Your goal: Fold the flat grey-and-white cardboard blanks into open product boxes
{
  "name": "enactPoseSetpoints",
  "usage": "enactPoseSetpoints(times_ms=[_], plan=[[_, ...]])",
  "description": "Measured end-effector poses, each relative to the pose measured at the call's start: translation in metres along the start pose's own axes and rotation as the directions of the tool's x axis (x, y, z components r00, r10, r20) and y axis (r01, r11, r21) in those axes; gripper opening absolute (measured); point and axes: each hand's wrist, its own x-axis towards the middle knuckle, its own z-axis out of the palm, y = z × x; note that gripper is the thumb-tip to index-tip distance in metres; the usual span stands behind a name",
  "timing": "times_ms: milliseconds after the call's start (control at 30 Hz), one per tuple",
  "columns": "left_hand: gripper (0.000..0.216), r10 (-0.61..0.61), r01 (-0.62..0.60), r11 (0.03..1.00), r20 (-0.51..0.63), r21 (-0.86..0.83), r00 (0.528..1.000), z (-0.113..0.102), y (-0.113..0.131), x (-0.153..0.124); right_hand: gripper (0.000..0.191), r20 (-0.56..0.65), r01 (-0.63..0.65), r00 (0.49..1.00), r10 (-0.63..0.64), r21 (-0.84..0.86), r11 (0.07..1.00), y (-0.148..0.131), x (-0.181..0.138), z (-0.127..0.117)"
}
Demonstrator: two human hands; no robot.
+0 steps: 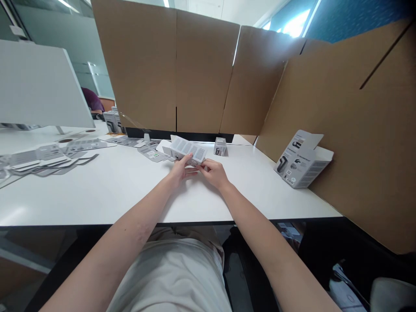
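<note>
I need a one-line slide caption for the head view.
Left hand and right hand hold a printed carton over a white desk, flattened cartons at left, larger carton at right.

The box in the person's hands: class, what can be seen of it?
The box is long, pale grey and white, and looks like thin card, with columns of small print on its upper face. Loose flaps show at its left end. It lies tilted over the white table, the left hand gripping its near side, the right hand's fingers at its right end.
</note>
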Motion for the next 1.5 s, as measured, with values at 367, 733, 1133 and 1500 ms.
enactPoseSetpoints(times_ms=[367,733,1133,1500], plan=[[0.059,0.004,-0.004,1.0,-0.054,0.007,0.999,-0.0022,-0.0034,0.0047,0.05,0.008,0.002,1.0,-0.002,-0.016,1.0,0.0007,0.0002,-0.0017],[0.054,0.005,-0.005,1.0,-0.049,0.003,0.999,-0.0021,-0.0051,0.0052,0.055,0.013,0.008,1.0,-0.008,-0.028,1.0,-0.0007,0.0009,-0.0021],[0.06,-0.015,0.016,1.0,-0.056,0.025,0.998,-0.0031,-0.0038,0.0053,0.051,-0.009,0.041,0.999,-0.041,0.051,0.998,0.0064,-0.0007,0.0004],[0.061,-0.005,0.007,0.999,-0.056,0.033,0.998,-0.0037,-0.0062,0.007,0.057,-0.003,0.026,1.0,-0.026,0.051,0.998,0.0046,-0.0006,-0.0007]])
